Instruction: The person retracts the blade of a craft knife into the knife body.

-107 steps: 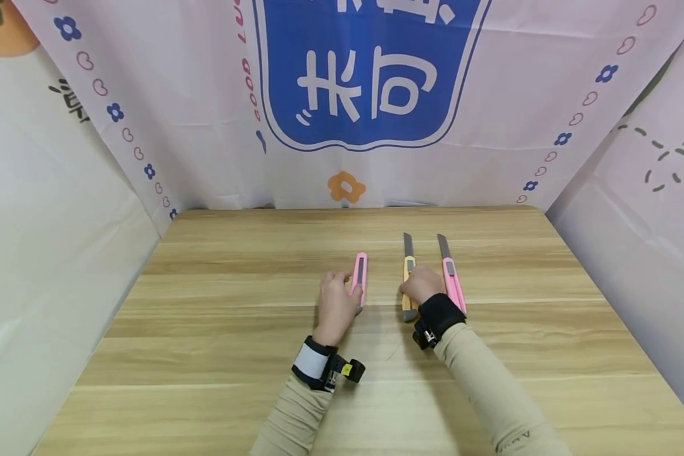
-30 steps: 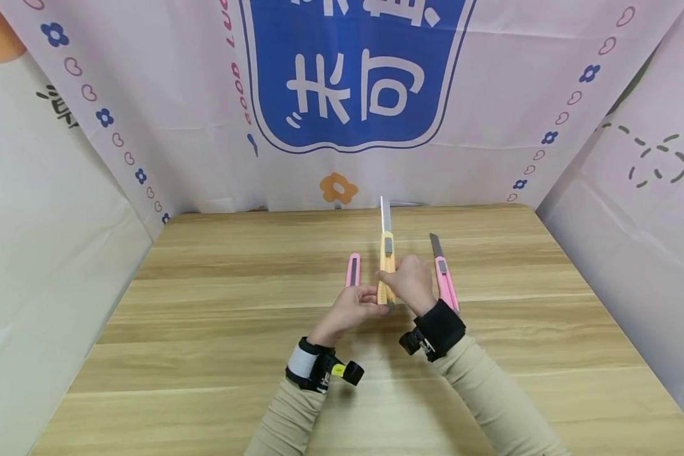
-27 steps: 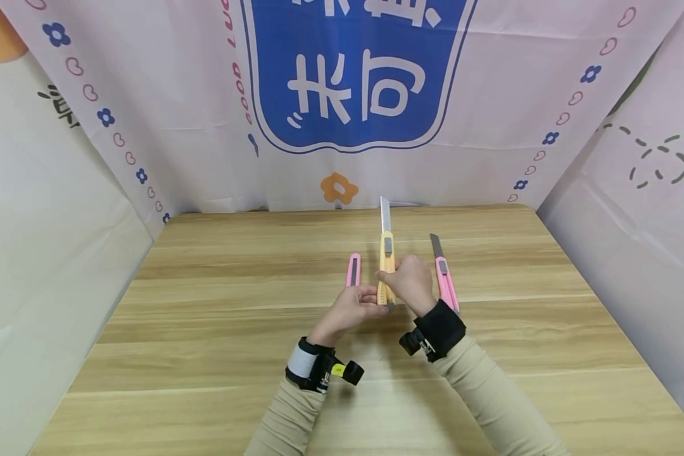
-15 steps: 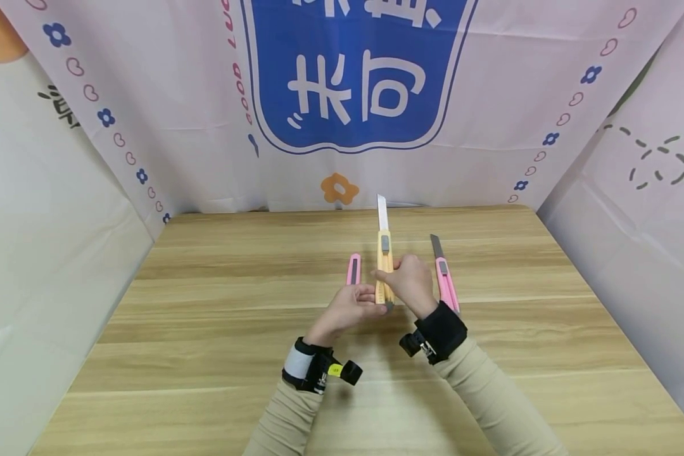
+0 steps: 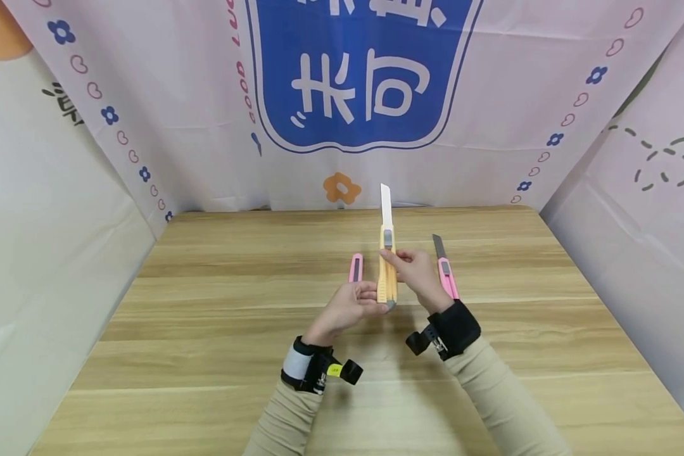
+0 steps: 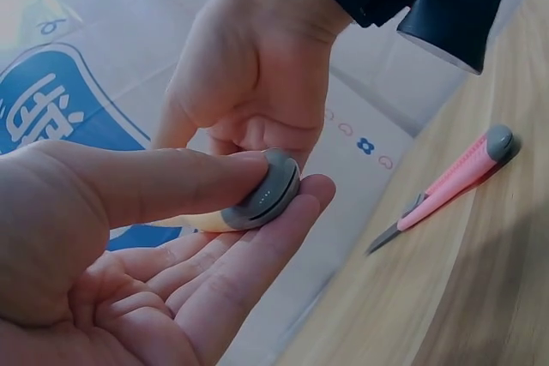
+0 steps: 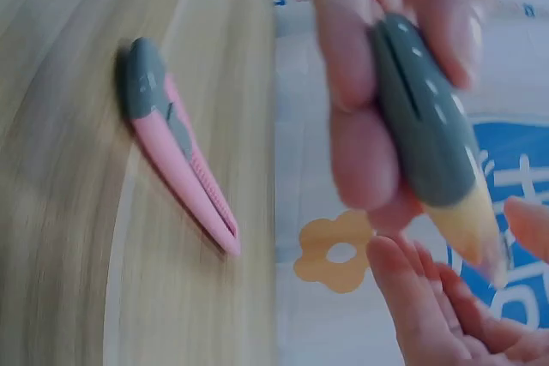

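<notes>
A yellow utility knife (image 5: 388, 272) is held up off the table, its long blade out and pointing away. My left hand (image 5: 344, 310) pinches its grey end cap (image 6: 266, 190) between thumb and fingers. My right hand (image 5: 420, 275) grips the handle higher up, the thumb just below the grey slider (image 5: 387, 238). To the left lies a pink utility knife (image 5: 356, 268) with no blade showing; the left hand partly hides it in the head view. Another pink utility knife (image 5: 446, 275), blade extended, lies to the right, partly behind the right hand and wrist strap.
The wooden table (image 5: 205, 329) spreads out on all sides of the hands. A printed cloth (image 5: 216, 158) hangs along its back edge, with pale cloth walls on the left and right. Each wrist wears a black strap with a small camera.
The yellow knife has left the table and moved left, rising slightly more lately. My left hand has gone from the left pink knife to its end; my right thumb has shifted up toward the slider.
</notes>
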A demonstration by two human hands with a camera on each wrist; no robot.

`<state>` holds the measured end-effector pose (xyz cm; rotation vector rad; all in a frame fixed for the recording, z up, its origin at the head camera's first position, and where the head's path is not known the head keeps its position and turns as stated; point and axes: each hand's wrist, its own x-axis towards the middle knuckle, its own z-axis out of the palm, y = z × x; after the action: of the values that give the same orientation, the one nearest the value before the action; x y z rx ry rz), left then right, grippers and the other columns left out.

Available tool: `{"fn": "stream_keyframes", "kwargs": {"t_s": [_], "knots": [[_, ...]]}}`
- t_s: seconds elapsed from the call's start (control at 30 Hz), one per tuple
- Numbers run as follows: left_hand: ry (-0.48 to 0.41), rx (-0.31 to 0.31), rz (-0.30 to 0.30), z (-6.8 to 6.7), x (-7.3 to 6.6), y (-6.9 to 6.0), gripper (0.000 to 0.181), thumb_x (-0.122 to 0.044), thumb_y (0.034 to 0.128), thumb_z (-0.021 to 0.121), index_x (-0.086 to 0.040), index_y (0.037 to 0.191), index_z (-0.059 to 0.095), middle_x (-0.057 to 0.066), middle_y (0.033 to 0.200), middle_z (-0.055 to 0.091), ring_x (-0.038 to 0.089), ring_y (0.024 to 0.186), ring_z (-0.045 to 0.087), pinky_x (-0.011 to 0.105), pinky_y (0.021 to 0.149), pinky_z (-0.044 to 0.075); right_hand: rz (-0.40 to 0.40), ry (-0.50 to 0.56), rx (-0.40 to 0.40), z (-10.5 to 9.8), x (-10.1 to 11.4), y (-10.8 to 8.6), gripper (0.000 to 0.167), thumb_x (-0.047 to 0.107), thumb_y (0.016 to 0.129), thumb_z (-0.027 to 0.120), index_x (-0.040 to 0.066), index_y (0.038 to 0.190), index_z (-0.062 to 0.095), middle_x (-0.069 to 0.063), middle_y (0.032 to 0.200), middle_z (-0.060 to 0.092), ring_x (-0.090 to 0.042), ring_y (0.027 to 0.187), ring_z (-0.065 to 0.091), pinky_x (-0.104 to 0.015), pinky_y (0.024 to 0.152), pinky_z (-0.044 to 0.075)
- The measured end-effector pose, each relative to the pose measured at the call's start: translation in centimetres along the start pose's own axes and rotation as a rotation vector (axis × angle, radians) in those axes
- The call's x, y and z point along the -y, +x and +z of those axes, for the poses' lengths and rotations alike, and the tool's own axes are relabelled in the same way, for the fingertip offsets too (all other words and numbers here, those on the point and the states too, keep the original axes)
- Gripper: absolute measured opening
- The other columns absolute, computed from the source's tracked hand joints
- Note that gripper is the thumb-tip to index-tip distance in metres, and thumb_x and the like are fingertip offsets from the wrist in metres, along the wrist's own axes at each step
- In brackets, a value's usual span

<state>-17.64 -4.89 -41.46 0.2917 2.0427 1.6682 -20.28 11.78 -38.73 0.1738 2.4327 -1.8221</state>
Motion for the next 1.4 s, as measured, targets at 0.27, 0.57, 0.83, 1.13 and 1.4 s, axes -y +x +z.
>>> {"fn": "stream_keyframes", "kwargs": {"t_s": [0.27, 0.57, 0.83, 1.13, 1.4], "knots": [[0.004, 0.013, -0.001, 0.0, -0.2, -0.1, 0.044, -0.010, 0.0859, 0.070, -0.001, 0.127, 0.058, 0.016, 0.120, 0.069, 0.025, 0.111, 0.067, 0.035, 0.100, 0.055, 0.071, 0.304, 0.176, -0.7, -0.1, 1.1, 0.052, 0.031, 0.099, 0.054, -0.008, 0.133, 0.050, 0.001, 0.097, 0.076, -0.005, 0.086, 0.071, -0.025, 0.084, 0.060], [-0.005, 0.029, -0.014, -0.1, -0.3, -0.2, 0.043, -0.010, 0.0865, 0.070, -0.002, 0.127, 0.058, 0.015, 0.120, 0.069, 0.023, 0.112, 0.067, 0.034, 0.101, 0.054, 0.087, 0.386, 0.200, -1.2, 0.3, 1.5, 0.058, 0.037, 0.099, 0.052, -0.006, 0.137, 0.045, -0.011, 0.117, 0.072, -0.003, 0.087, 0.072, -0.021, 0.082, 0.060], [0.014, 0.043, -0.003, -0.1, -0.1, -0.1, 0.042, -0.008, 0.0868, 0.069, 0.000, 0.127, 0.058, 0.017, 0.120, 0.069, 0.023, 0.110, 0.068, 0.032, 0.100, 0.055, 0.089, 0.409, 0.189, -1.2, 0.9, 1.8, 0.058, 0.037, 0.099, 0.051, -0.008, 0.135, 0.046, 0.008, 0.086, 0.076, -0.003, 0.082, 0.072, -0.019, 0.076, 0.060], [0.011, 0.038, -0.006, -0.2, -0.3, -0.5, 0.045, -0.006, 0.0858, 0.069, 0.002, 0.128, 0.056, 0.019, 0.121, 0.068, 0.025, 0.111, 0.067, 0.032, 0.099, 0.055, 0.093, 0.388, 0.130, -0.6, 1.4, 2.1, 0.059, 0.040, 0.097, 0.053, -0.010, 0.130, 0.050, 0.000, 0.088, 0.078, -0.005, 0.076, 0.073, -0.021, 0.072, 0.061], [0.019, 0.045, -0.027, -0.4, -0.5, -0.5, 0.045, -0.008, 0.0861, 0.070, 0.000, 0.129, 0.056, 0.016, 0.119, 0.069, 0.021, 0.107, 0.069, 0.031, 0.097, 0.056, 0.050, 0.370, 0.096, -0.1, 1.6, 2.2, 0.053, 0.035, 0.099, 0.052, -0.011, 0.124, 0.055, 0.008, 0.075, 0.075, -0.009, 0.078, 0.074, -0.026, 0.075, 0.062]]}}
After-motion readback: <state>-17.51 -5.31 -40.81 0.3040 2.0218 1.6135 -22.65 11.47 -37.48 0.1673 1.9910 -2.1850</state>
